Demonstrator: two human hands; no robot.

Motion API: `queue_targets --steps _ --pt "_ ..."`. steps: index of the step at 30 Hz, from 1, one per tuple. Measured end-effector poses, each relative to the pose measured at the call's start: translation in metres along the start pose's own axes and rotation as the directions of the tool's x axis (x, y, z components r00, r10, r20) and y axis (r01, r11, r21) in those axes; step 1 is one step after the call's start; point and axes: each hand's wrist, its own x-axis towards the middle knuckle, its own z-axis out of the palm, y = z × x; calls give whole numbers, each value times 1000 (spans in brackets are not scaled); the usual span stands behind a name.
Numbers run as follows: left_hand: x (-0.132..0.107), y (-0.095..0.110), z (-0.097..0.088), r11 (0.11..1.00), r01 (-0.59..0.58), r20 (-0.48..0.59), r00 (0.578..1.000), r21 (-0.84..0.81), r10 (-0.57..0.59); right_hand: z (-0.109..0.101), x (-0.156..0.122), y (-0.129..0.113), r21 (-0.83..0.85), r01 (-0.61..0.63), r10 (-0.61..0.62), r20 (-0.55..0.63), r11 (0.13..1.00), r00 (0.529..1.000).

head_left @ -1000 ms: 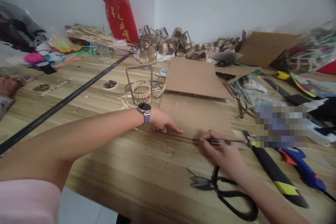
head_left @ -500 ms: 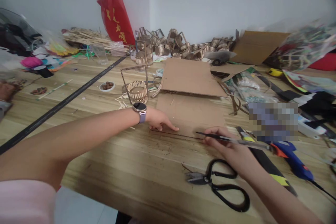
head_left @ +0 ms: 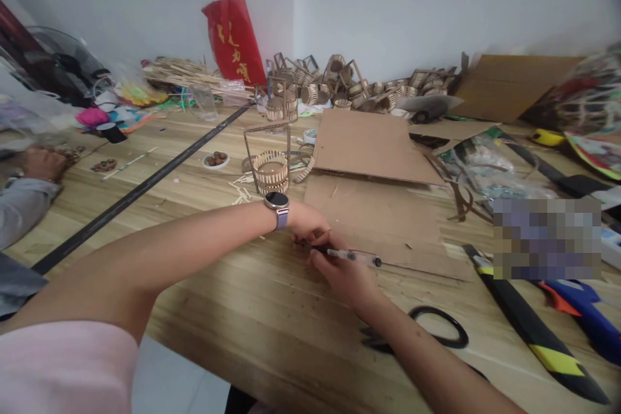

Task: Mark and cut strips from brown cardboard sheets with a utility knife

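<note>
My left hand (head_left: pixel 310 221), with a watch (head_left: pixel 276 202) on its wrist, rests at the near left corner of a flat cardboard sheet (head_left: pixel 378 213). Its fingers are bent down and partly covered by my right hand; what lies under them is hidden. Close against it, my right hand (head_left: pixel 342 275) grips a pen (head_left: pixel 356 257) with a clear barrel, its dark tip pointing left toward the left fingers. Black-handled scissors (head_left: pixel 464 336) lie on the table, partly beneath my right forearm. Beyond my left wrist stands a small slatted basket (head_left: pixel 270 171) with a tall square handle.
A second cardboard piece (head_left: pixel 369 145) overlaps the sheet. To the right are a black-and-yellow tool (head_left: pixel 519 320) and a blue glue gun (head_left: pixel 594 320). A long black bar (head_left: pixel 145 187) crosses the left side, near a bowl of nuts (head_left: pixel 216 160). Another person's hand (head_left: pixel 46 163) is at far left.
My right hand has moved left with the pen, from the sheet's right part to beside my left hand. My left index finger, stretched out before, is now bent. The view has turned slightly left.
</note>
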Motion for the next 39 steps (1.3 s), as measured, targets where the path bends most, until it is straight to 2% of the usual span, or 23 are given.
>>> queue_targets --steps 4,9,14,17,21,24,28,31,34,36,39 --pt "1 1 0 1000 9 85 996 -24 -7 6 5 -2 13 51 -51 7 999 999" --pt "-5 9 -4 999 17 119 993 -34 -13 7 9 -8 -16 73 -73 6 997 997" --pt "-8 13 -6 999 48 119 992 5 -49 7 8 -7 -75 53 -52 5 996 999" --pt "-8 13 -7 998 44 130 990 34 -48 -3 5 -2 -116 9 -10 -10 993 1000" --pt "-10 15 -10 998 17 152 988 63 -27 -40 -9 4 -170 -47 41 -41 984 998" --pt "-12 18 -12 994 14 188 982 107 -35 -83 -26 8 -219 -92 78 -74 971 994" --pt "-13 20 -13 992 36 202 978 120 -59 -148 -51 16 -312 -234 202 -132 921 970" --pt "-13 19 -12 995 50 200 977 92 -68 -185 -63 15 -359 -312 279 -141 880 950" --pt "-13 19 -11 995 46 171 983 88 -60 -202 -63 11 -450 -222 203 -91 865 975" --pt "-13 19 -10 992 36 143 988 121 -54 -205 -57 12 -523 -79 130 62 849 990" --pt "-20 20 -9 985 31 48 998 171 -39 -204 -47 22 -607 118 78 286 786 955"
